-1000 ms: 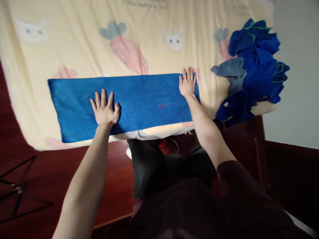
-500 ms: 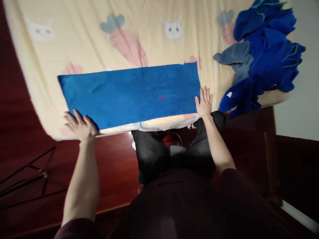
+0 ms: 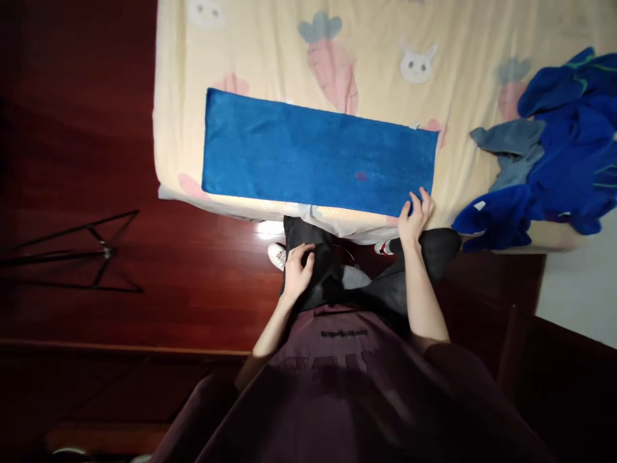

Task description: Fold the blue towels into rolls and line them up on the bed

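Note:
A long blue towel (image 3: 313, 154) lies folded flat along the near edge of a bed with a cream sheet (image 3: 270, 58) printed with carrots and rabbits. My right hand (image 3: 414, 218) rests on the towel's near right corner, thumb and fingers around its edge. My left hand (image 3: 297, 270) lies on my left thigh, on dark trousers, fingers loosely apart and holding nothing.
A heap of blue and grey cloths (image 3: 544, 161) sits on the bed's right end. A dark red wooden floor (image 3: 96, 128) spreads to the left, with a thin black metal stand (image 3: 91, 251) lying on it. A white wall (image 3: 578, 302) is at right.
My left hand left the towel's left end and dropped to my thigh. My right hand slid to the towel's near right corner. The view shifted, so the bed now sits further right.

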The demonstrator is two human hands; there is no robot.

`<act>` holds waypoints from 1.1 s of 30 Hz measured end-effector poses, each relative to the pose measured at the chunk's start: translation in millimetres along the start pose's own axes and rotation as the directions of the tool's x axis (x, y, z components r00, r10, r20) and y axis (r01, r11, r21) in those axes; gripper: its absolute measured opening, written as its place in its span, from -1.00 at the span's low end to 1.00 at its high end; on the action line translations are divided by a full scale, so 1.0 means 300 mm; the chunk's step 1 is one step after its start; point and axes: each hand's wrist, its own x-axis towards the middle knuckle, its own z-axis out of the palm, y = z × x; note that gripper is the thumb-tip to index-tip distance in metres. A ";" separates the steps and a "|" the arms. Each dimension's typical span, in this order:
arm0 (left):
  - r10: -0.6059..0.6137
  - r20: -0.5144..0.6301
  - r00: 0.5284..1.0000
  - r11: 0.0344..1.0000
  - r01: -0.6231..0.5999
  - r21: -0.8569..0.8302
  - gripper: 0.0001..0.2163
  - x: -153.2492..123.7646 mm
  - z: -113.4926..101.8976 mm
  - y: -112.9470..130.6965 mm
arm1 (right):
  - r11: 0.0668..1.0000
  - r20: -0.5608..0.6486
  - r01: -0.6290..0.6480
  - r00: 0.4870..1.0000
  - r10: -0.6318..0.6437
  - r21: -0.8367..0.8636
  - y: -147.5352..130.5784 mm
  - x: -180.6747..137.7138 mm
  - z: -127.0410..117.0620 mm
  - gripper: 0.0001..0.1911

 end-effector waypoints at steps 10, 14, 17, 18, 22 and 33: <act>-0.396 0.216 0.892 0.364 0.369 -0.856 -0.54 0.313 0.269 0.182 | 0.941 0.396 0.303 0.853 -0.339 0.153 -0.507 0.439 0.071 -0.50; -0.426 0.181 0.887 0.330 0.338 -0.881 -0.50 0.315 0.301 0.179 | 0.943 0.463 0.317 0.824 -0.325 0.098 -0.680 0.580 0.119 -0.63; -0.431 0.137 0.892 0.330 0.298 -0.896 -0.55 0.338 0.304 0.176 | 0.956 0.484 0.286 0.830 -0.277 0.056 -0.753 0.642 0.175 -0.66; -0.434 0.134 0.891 0.329 0.295 -0.897 -0.59 0.349 0.306 0.176 | 0.964 0.491 0.263 0.834 -0.252 0.048 -0.767 0.655 0.195 -0.73; -0.460 0.132 0.878 0.341 0.312 -0.887 -0.76 0.381 0.315 0.170 | 0.982 0.484 0.174 0.855 -0.187 0.073 -0.795 0.696 0.250 -0.67; -0.413 0.129 0.902 0.427 0.316 -0.847 -0.65 0.424 0.338 0.149 | 0.966 0.537 0.213 0.803 -0.258 0.146 -0.825 0.775 0.203 -0.58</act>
